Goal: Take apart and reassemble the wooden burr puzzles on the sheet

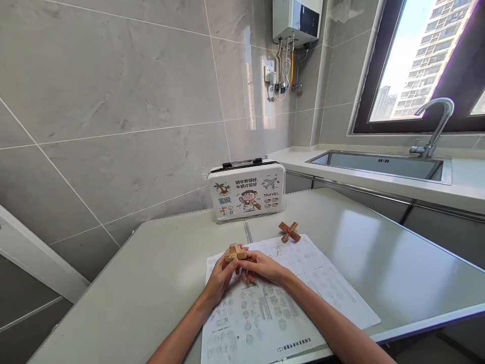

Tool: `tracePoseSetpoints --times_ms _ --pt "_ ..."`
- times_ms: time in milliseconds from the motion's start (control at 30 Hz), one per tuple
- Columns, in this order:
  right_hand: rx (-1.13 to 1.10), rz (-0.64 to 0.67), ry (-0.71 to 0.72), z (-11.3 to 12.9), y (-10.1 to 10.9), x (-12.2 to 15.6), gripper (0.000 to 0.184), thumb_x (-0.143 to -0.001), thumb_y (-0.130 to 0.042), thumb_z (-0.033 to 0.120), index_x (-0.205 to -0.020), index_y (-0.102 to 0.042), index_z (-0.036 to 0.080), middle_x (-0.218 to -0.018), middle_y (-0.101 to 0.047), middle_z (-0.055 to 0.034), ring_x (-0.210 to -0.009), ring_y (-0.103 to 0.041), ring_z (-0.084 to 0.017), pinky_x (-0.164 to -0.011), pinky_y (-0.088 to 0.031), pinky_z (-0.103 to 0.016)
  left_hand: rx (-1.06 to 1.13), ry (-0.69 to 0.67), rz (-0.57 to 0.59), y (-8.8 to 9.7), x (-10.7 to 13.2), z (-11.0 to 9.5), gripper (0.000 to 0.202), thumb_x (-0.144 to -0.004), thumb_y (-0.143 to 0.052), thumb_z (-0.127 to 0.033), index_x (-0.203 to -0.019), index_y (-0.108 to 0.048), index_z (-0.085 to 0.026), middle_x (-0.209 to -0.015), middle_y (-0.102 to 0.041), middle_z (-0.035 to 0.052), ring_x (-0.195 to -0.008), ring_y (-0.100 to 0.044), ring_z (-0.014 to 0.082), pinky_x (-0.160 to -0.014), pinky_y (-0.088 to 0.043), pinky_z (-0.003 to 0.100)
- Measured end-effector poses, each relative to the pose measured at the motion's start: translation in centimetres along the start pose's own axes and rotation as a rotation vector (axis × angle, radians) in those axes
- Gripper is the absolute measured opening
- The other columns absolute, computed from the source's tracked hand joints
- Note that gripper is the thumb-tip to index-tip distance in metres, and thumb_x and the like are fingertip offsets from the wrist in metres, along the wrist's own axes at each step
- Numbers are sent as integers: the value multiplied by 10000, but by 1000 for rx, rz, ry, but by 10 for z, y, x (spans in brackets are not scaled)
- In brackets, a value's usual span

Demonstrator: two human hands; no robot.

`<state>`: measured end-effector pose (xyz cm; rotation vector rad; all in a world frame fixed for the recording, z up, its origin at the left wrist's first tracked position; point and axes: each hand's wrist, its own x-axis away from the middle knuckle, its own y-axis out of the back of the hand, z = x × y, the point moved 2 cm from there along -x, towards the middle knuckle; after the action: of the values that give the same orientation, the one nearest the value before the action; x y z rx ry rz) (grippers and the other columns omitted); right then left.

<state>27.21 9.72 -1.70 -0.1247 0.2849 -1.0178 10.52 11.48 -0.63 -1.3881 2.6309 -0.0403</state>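
Note:
A light wooden interlocking puzzle [237, 250] is held up between my two hands, above the far edge of a printed paper sheet [265, 323]. My left hand [222, 274] grips its left and lower side, thumb pressed against it. On the right side, my right hand [263, 265] holds it with the fingers curled in; some fingertips are hidden. Beyond my right hand, a darker brown wooden cross-shaped puzzle [289, 231] lies by the sheet's upper edge. Small diagrams and text cover the sheet.
A white cartoon-printed case [247, 192] with a black handle stands upright at the back of the pale table [166, 263], near the tiled wall. To the right are a counter with a sink [379, 167] and a faucet [435, 126]. A water heater [297, 23] hangs in the corner.

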Motion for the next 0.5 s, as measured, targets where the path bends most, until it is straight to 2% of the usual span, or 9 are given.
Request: tracePoseSetpoints --times_ms 167,367,500 --pt "63 -159 41 -3 5 -3 478 -834 -806 540 -1104 -655 175 -940 -708 -28 -555 -633 -94 -450 -418 -196 -87 -24 -83 -8 1 -8 588 -888 -759 -551 -1358 -648 -215 -1323 -703 126 -1222 -646 301 -1071 -493 413" --pt "145 -139 30 0 8 -2 473 -901 -722 577 -1154 -654 183 -939 -722 -32 -577 -672 -114 -444 -430 -197 -165 -26 -205 -6 0 -13 504 -858 -770 -565 -1192 -731 -189 -1093 -758 93 -1014 -673 254 -961 -521 365" --pt "121 -201 55 5 13 -2 517 -901 -665 690 -963 -616 179 -898 -701 -25 -547 -650 -113 -417 -412 -203 -172 -79 -198 -4 0 -13 470 -885 -720 -569 -1142 -764 -177 -1114 -749 97 -1062 -655 267 -977 -502 368"
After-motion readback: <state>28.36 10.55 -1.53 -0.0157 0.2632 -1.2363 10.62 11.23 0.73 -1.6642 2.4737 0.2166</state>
